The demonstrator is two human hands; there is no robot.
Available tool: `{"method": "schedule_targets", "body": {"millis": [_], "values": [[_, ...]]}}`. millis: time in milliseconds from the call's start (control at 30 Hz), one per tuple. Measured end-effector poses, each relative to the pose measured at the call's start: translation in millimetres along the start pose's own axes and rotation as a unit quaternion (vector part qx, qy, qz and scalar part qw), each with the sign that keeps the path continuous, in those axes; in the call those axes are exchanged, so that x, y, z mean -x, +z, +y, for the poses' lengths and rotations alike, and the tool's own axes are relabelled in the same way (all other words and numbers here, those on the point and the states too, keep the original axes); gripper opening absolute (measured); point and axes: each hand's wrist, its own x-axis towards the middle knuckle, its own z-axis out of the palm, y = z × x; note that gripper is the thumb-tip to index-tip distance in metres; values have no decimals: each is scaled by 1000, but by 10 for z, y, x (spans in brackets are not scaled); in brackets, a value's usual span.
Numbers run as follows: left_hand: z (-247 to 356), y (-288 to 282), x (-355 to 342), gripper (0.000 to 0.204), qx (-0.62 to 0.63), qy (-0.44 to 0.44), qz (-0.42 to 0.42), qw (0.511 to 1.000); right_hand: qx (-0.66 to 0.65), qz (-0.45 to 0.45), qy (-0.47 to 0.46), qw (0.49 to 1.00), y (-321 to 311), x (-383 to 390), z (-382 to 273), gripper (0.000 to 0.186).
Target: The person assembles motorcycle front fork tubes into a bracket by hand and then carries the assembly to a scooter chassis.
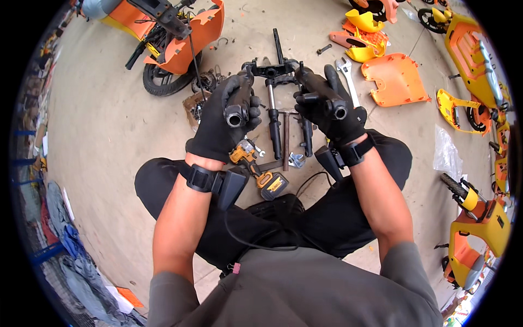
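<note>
A black motorbike front fork (271, 71) is held up in front of me, its stem pointing away and the open ends of its two legs toward me. My left hand (218, 117), in a black glove, is wrapped round the left leg. Round the right leg closes my right hand (332, 109), gloved alike. Below it on the floor lies a second fork (275, 133) with a silver tube, partly hidden. A hammer (287, 139) rests between that fork's legs. Nearer my lap is a yellow and black cordless impact driver (267, 180), beside a small spanner (260, 153).
An adjustable wrench (348, 82) lies right of my right hand, near an orange panel (395, 80). A partly stripped orange motorbike (174, 54) stands at far left, a box of parts (193, 106) close by. Yellow bikes (479, 231) line the right; clear plastic (447, 150) lies there.
</note>
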Motion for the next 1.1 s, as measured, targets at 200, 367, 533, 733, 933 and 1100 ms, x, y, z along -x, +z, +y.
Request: {"method": "schedule_targets", "body": {"millis": [200, 367, 533, 733, 933, 1100], "values": [[-102, 26, -18, 40, -10, 60, -67, 996, -206, -27, 54, 977, -108, 75, -241, 49], [-205, -112, -29, 57, -506, 377, -39, 775, -5, -45, 34, 998, -175, 67, -227, 54], [-246, -160, -13, 66, -502, 439, -55, 743, -244, -44, 81, 965, -142, 81, -230, 61], [-116, -38, 69, 55, -456, 255, -4, 853, -185, -88, -3, 979, -281, -11, -226, 67], [165, -45, -162, 39, 35, 34, -69, 996, -309, -28, 99, 946, -199, -163, -256, 68], [89, 70, -103, 42, 71, 52, -139, 986, -320, -6, 123, 940, -313, -141, -298, 70]]}}
